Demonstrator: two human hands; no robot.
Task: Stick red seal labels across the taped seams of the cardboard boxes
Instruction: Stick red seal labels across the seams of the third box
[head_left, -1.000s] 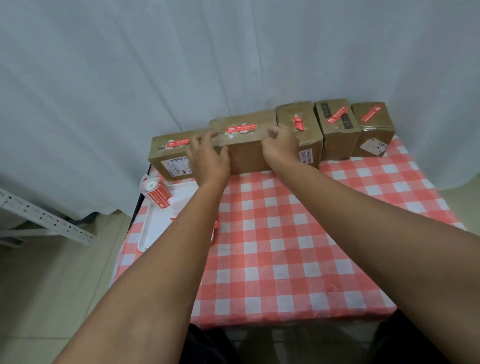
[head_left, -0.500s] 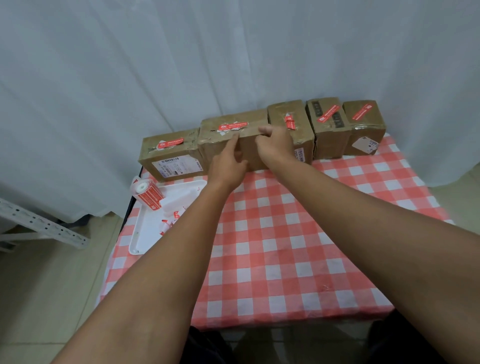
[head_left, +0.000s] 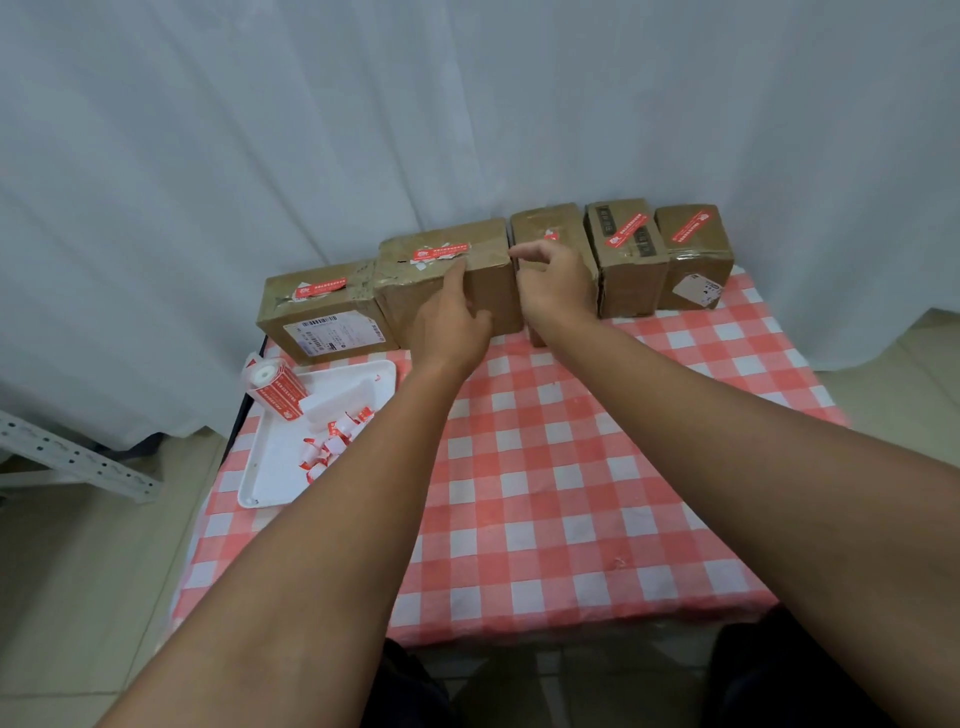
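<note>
Cardboard boxes (head_left: 631, 254) are sitting in a row along the table's (head_left: 571, 493) far edge, red seal labels (head_left: 441, 253) on their tops. We are resting our left hand (head_left: 449, 317), fingers straight, against the second box (head_left: 447, 280) from the left; our right hand (head_left: 556, 283) is hovering loosely curled over the middle box (head_left: 548, 223), pinching nothing we can see. The label roll (head_left: 272, 387) is lying in the white tray (head_left: 270, 467) at the left edge.

Soft, even, shadowless light; slightly soft focus, with wide-angle bending toward the edges.

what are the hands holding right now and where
The left hand lies against the front face of the second box from the left, fingers reaching its top front edge. The right hand has curled fingers over the middle box; no grip is discernible.
</note>
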